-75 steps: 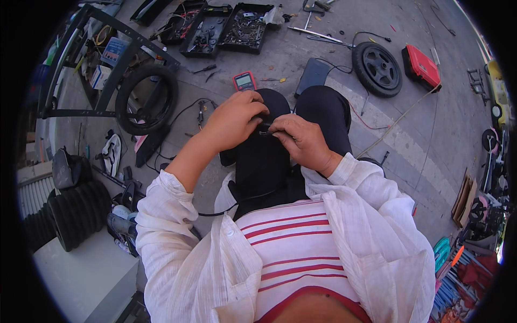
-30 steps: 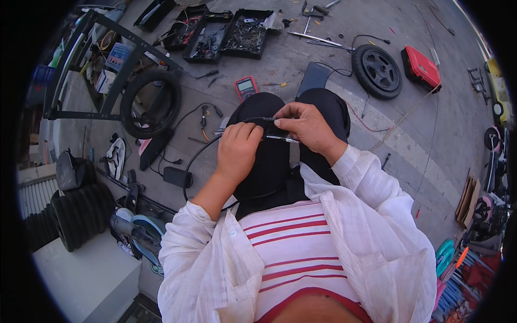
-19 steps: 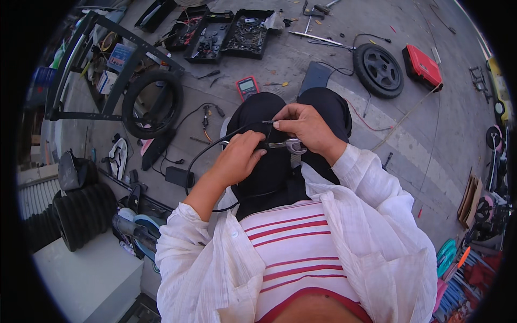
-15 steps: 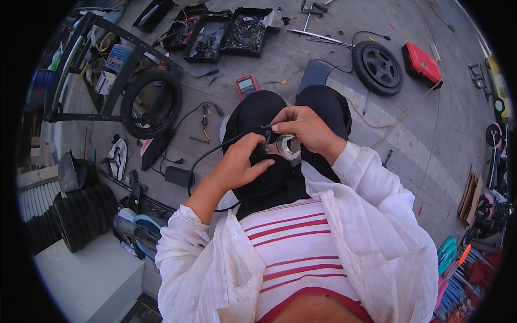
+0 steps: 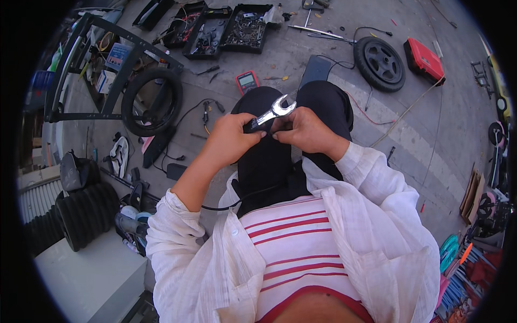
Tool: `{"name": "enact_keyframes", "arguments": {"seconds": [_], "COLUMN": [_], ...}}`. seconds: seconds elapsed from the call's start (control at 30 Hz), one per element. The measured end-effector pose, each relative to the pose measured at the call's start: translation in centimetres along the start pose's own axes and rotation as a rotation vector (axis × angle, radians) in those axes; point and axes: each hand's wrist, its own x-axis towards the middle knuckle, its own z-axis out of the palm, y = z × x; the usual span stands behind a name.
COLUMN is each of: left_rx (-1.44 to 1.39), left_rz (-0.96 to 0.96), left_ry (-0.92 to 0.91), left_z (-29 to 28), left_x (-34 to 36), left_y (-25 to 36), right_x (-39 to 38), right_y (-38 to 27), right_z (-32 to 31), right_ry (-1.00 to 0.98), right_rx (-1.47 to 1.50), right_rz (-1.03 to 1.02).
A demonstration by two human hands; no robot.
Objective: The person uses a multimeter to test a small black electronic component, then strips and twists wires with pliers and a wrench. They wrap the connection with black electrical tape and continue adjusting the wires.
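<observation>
My left hand [image 5: 237, 134] is closed on the dark handle of a wrench [image 5: 274, 111], whose shiny open jaw points up and right above my lap. My right hand [image 5: 306, 133] is just below the jaw, thumb and fingertips pinched on something small and dark, largely hidden by the fingers and wrench. Both hands are over my black-clad knees [image 5: 261, 153]. A black cable [image 5: 226, 208] loops from my lap toward the left, below my left wrist. A red multimeter [image 5: 247, 81] lies beyond my left knee.
Black parts trays [image 5: 243, 48] are at the back. A metal frame [image 5: 78, 40] and tyre [image 5: 128, 99] stand left, near stacked tyres [image 5: 69, 220]. A wheel [image 5: 363, 72], red case [image 5: 423, 59] and dark flat pad [image 5: 315, 70] lie beyond my knees. Cardboard [image 5: 468, 196] leans at right.
The wrench has swung up to an upward-right angle, its jaw now above my right fingers. My left hand has risen with it; my right hand has shifted slightly down.
</observation>
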Motion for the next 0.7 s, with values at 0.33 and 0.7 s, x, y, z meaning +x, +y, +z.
{"name": "enact_keyframes", "arguments": {"seconds": [0.33, 0.7], "left_rx": [-0.206, -0.532], "left_rz": [0.002, -0.357], "left_ry": [-0.183, -0.350], "left_z": [0.7, 0.3], "left_x": [2.3, 3.2], "left_y": [-1.9, -1.8], "right_x": [-0.5, -0.8], "right_y": [-1.0, -1.2], "right_z": [-0.7, 0.0], "right_ry": [-0.018, 0.032], "right_rx": [-0.133, -0.461], "right_rz": [-0.220, -0.454]}}
